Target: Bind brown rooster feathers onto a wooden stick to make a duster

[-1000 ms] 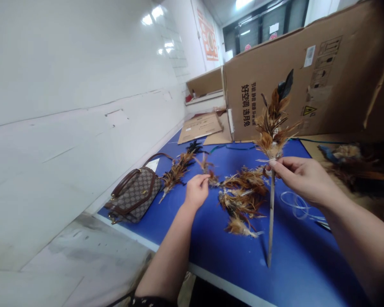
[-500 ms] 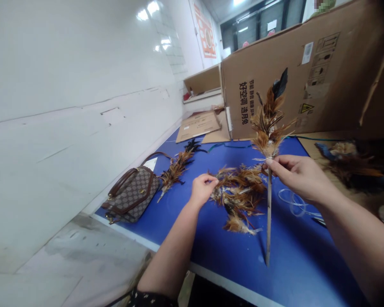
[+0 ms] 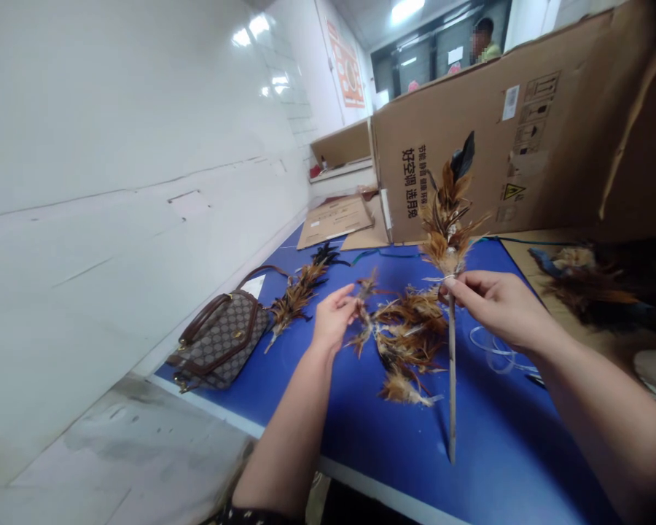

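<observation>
My right hand is closed around a thin stick held upright, its lower end near the blue table. Brown feathers with a black one at the tip are bound round the stick's upper part, and a white string shows where my fingers pinch. My left hand grips a small bunch of brown feathers between thumb and fingers. Right beside it lies a loose pile of brown feathers on the table.
A patterned handbag stands at the left edge, with a feathered piece lying next to it. A large cardboard box rises behind. Clear cord lies to the right, near dark feathers. A person is beyond the box.
My left hand has lifted a small feather bunch from the pile's left side. My right hand keeps hold of the stick. A person has come into view at the back, and the view has shifted slightly.
</observation>
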The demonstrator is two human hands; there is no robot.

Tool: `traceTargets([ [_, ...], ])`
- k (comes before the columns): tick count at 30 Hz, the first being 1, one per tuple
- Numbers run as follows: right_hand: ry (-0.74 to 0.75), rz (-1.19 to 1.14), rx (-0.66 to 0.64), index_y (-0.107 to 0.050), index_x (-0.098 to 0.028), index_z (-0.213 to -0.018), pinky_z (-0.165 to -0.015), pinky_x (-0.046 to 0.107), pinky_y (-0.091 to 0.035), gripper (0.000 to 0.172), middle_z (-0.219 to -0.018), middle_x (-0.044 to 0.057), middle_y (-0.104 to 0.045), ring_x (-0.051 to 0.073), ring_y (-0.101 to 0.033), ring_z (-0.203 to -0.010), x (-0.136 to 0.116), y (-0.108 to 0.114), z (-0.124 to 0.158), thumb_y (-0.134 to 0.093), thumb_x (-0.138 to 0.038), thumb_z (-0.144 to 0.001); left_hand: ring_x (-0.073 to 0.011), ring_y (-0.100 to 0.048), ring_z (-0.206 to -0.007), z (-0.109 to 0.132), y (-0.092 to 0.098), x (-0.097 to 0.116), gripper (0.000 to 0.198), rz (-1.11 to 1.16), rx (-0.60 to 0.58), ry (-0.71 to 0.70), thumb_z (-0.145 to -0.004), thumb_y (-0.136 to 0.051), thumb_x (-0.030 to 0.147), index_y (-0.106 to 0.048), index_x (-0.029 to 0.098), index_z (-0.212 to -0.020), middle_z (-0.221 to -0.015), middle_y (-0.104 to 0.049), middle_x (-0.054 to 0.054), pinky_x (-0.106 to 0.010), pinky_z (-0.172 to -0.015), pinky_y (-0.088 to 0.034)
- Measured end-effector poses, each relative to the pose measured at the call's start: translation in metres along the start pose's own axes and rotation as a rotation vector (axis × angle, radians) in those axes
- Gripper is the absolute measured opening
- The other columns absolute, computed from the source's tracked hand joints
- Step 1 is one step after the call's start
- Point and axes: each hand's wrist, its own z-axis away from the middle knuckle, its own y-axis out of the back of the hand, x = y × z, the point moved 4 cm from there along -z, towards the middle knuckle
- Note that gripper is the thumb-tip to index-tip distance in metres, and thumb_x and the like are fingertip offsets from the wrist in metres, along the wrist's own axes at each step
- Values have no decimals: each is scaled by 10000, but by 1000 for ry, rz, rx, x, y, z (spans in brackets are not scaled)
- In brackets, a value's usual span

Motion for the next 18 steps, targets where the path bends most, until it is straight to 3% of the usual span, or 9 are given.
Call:
traceTargets([
  [2,2,10,-29,-712,-169,-759,-458,269,-292,564,-538,-1,-515,126,-400,-500,-1,-1,0,-554,-693,-894,-99,-574,-523,0,1,0,513,-127,-14,-4,-833,-728,329,-671,98,-1288,-719,-725,-58,-225,-533,-441],
  [6,-12,24,-33,-703,-172,-763,-461,269,-291,572,-524,-9,-500,126,-399,-494,0,-1,0,-545,-707,-890,-106,-548,-434,4,0,0,237,-368,-106,23,-856,-709,270,-784,88,-988,-587,-685,-53,-233,-488,-446],
  [11,-2,22,-39,-701,-177,-765,-476,274,-302,548,-548,-2,-532,136,-437,-514,0,-1,0,-555,-688,-894,-162,-669,-601,8,-2,8,165,-418,-180,-19,-860,-711,260,-806,151,-940,-770,-756,-82,-275,-578,-516],
  [15,-8,33,-42,-698,-187,-758,-457,282,-271,542,-523,-11,-507,131,-403,-475,1,-2,0,-554,-693,-893,-209,-687,-815,8,-3,22,139,-525,-190,-225,-855,-732,307,-831,227,-911,-845,-762,-72,-327,-796,-526],
  [18,-5,48,-44,-701,-193,-765,-449,284,-259,544,-516,-11,-495,131,-386,-467,2,-2,0,-545,-697,-898,-218,-674,-812,10,-4,27,176,-576,-207,-350,-868,-712,353,-838,243,-921,-846,-759,-69,-334,-800,-505],
])
